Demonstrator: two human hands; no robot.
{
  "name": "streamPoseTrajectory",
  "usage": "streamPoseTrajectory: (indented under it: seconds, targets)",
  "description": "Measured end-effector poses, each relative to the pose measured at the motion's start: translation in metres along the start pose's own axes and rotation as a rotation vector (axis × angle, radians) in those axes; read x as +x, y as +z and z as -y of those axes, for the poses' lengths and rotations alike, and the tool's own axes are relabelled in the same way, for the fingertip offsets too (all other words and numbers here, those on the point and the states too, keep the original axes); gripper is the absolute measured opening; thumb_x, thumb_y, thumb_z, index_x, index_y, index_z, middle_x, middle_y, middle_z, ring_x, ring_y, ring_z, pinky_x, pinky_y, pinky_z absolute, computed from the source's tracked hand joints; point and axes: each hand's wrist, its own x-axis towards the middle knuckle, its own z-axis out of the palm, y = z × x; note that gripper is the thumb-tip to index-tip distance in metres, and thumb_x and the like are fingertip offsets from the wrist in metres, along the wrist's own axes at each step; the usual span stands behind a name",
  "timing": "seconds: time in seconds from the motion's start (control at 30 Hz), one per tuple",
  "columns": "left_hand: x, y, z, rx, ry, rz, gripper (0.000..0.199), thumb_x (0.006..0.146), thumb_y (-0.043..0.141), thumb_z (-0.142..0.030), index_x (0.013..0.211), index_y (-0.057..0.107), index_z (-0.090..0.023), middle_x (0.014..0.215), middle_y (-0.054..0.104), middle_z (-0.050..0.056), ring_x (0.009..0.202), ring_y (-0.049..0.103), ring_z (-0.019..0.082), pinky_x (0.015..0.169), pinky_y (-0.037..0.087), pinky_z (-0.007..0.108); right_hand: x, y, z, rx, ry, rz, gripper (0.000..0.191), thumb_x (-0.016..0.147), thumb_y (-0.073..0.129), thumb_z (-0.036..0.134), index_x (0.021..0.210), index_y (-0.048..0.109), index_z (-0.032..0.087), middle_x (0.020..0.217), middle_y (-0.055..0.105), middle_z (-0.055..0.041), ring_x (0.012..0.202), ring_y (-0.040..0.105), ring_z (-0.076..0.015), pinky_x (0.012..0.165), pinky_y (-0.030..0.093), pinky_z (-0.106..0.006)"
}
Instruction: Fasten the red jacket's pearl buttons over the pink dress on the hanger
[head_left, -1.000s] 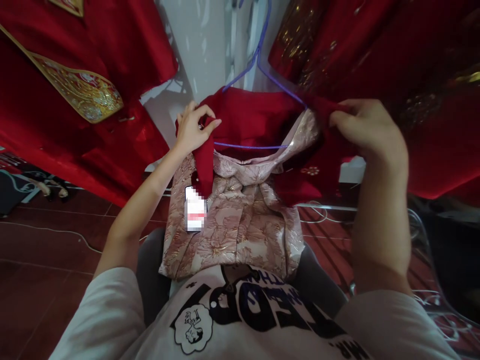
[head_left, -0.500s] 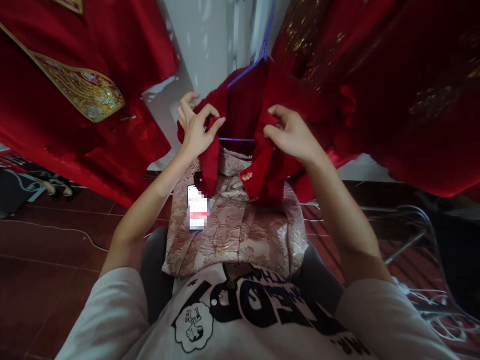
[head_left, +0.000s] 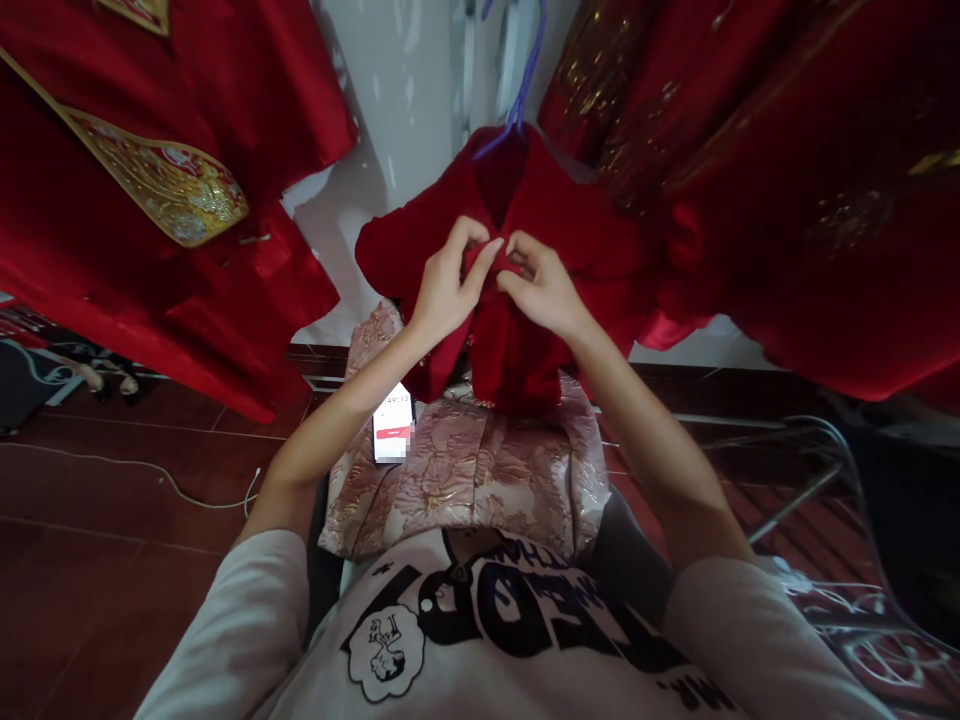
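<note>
A small red jacket (head_left: 420, 232) hangs in front of me on a purple hanger (head_left: 517, 110). My left hand (head_left: 452, 280) pinches one front edge of it, and my right hand (head_left: 544, 285) pinches the other edge. The two edges meet at the chest, just below the V-shaped neckline. Whatever lies between the fingertips is covered by them. The jacket's lower hem hangs over a folded pink-and-gold brocade garment (head_left: 442, 460) on my lap. On that brocade, beside my left forearm, lies a phone (head_left: 393, 430) with its screen lit.
Red garments with gold embroidery hang at the left (head_left: 285, 90) and sequinned red ones at the right (head_left: 750, 230). A white cable (head_left: 142, 462) crosses the tiled floor at left. A metal-framed chair (head_left: 847, 450) stands at right.
Both hands have moved inward, bringing the jacket's two front edges together. The jacket front, open before with the hanger bar showing, is now drawn closed. The left forearm now partly covers the phone.
</note>
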Motion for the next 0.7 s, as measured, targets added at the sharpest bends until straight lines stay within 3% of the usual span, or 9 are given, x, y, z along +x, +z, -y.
streamPoseTrajectory:
  seconds: [0.13, 0.3, 0.43, 0.57, 0.7]
  targets:
    - [-0.019, -0.003, -0.001, -0.022, -0.197, 0.036, 0.02, 0.104, 0.064, -0.044, 0.111, 0.066, -0.027, 0.101, 0.071, 0.004, 0.095, 0.071, 0.02, 0.085, 0.058, 0.033, -0.007, -0.004, 0.0, 0.047, 0.049, -0.04, 0.036, 0.086, 0.074, 0.052, 0.089, 0.05, 0.026, 0.088, 0.056, -0.0001, 0.088, 0.061, -0.0178, 0.085, 0.058, -0.035]
    - [-0.044, -0.012, -0.001, -0.066, -0.278, 0.052, 0.034, 0.096, 0.071, -0.023, 0.129, 0.072, -0.031, 0.12, 0.073, 0.006, 0.103, 0.072, 0.019, 0.092, 0.059, 0.035, -0.022, -0.002, 0.003, 0.128, 0.061, 0.02, 0.038, 0.083, 0.075, 0.052, 0.109, 0.062, 0.027, 0.107, 0.066, -0.0032, 0.106, 0.067, -0.0191, 0.098, 0.059, -0.035]
    - [-0.054, -0.014, 0.0, -0.066, -0.315, 0.017, 0.037, 0.094, 0.072, -0.017, 0.128, 0.074, -0.031, 0.115, 0.073, 0.006, 0.107, 0.07, 0.019, 0.093, 0.059, 0.033, -0.031, 0.006, -0.001, 0.127, 0.06, -0.029, 0.036, 0.087, 0.072, 0.051, 0.113, 0.065, 0.027, 0.11, 0.069, -0.0039, 0.102, 0.069, -0.0184, 0.096, 0.061, -0.036]
    - [-0.057, -0.012, 0.002, -0.143, -0.363, 0.026, 0.036, 0.093, 0.076, -0.019, 0.127, 0.07, -0.028, 0.108, 0.074, 0.004, 0.098, 0.073, 0.017, 0.09, 0.06, 0.032, -0.035, 0.012, -0.004, 0.095, 0.046, -0.099, 0.04, 0.086, 0.075, 0.056, 0.112, 0.065, 0.027, 0.108, 0.07, -0.0035, 0.098, 0.07, -0.0176, 0.092, 0.062, -0.033]
    - [-0.057, -0.012, 0.004, -0.223, -0.398, -0.008, 0.025, 0.092, 0.078, -0.018, 0.113, 0.065, -0.023, 0.102, 0.076, 0.004, 0.095, 0.075, 0.016, 0.09, 0.062, 0.03, -0.039, 0.013, 0.001, 0.08, 0.026, -0.119, 0.04, 0.088, 0.075, 0.055, 0.114, 0.067, 0.025, 0.105, 0.071, -0.0033, 0.094, 0.071, -0.0161, 0.086, 0.063, -0.03]
